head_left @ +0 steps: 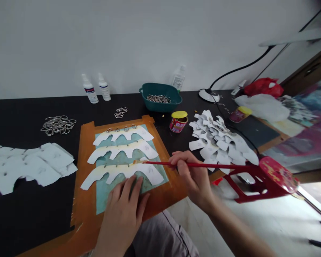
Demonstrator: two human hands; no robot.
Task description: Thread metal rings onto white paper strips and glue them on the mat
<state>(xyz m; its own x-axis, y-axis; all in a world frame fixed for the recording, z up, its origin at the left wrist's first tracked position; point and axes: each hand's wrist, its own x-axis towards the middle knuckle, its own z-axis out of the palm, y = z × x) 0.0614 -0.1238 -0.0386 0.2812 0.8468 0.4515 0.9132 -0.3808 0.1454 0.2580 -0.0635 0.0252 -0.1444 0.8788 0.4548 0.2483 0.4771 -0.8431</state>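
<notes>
My right hand is closed round a long red brush, whose bristle tip touches the upper edge of the nearest white arched piece. My left hand lies flat with fingers spread, fingertips on that piece's lower edge. Two more white arched pieces, a middle one and a far one, lie behind it on a blue-green sheet. Metal rings sit along the far piece's upper edge. A yellowish film shows along the upper edges. Orange-brown tape frames the sheet.
Stacked white pieces lie left, below loose rings. Behind stand two white bottles, a green basin of rings and a red can. Right are piled pieces, a lamp base and a red stool.
</notes>
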